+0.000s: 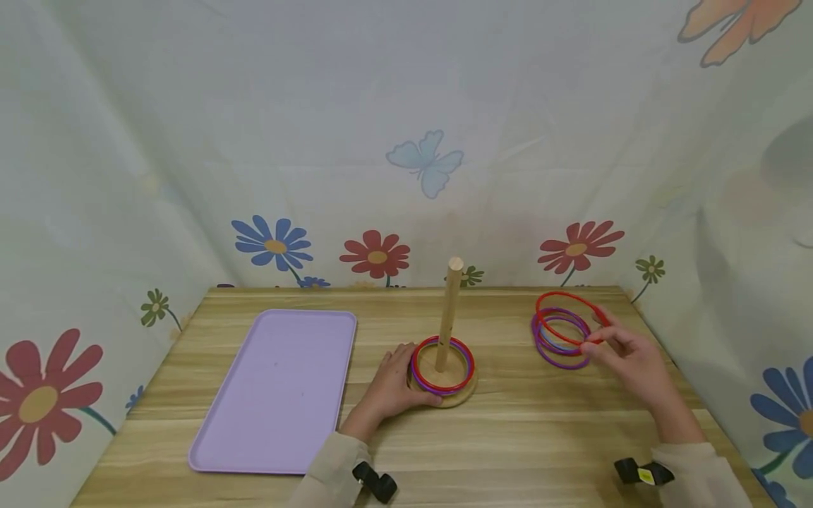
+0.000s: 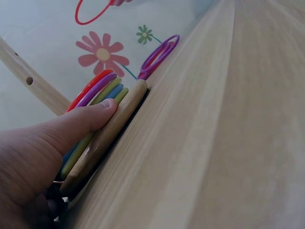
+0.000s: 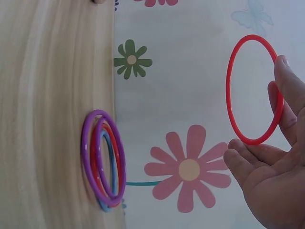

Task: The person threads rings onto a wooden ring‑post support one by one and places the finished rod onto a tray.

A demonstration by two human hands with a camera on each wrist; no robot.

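Note:
My left hand (image 1: 394, 384) grips the round wooden base (image 1: 459, 400) of a ring stand, thumb along the near edge and fingers round the left side. From the base rises an upright wooden peg (image 1: 450, 310). Around it lies a stack of rings (image 2: 97, 88), red on top, then purple, with green and blue ones below. Over to the right, my right hand (image 1: 635, 363) pinches a thin red ring (image 3: 228, 86) at its edge, held up off the table. Beneath that ring lies a loose pile of rings (image 3: 86, 157) in purple, red and blue.
A flat light-purple tray (image 1: 273, 395) lies at the left of the wooden table (image 1: 508, 444). Behind the table and along both sides hangs a pale cloth (image 1: 305, 141) printed with flowers and butterflies.

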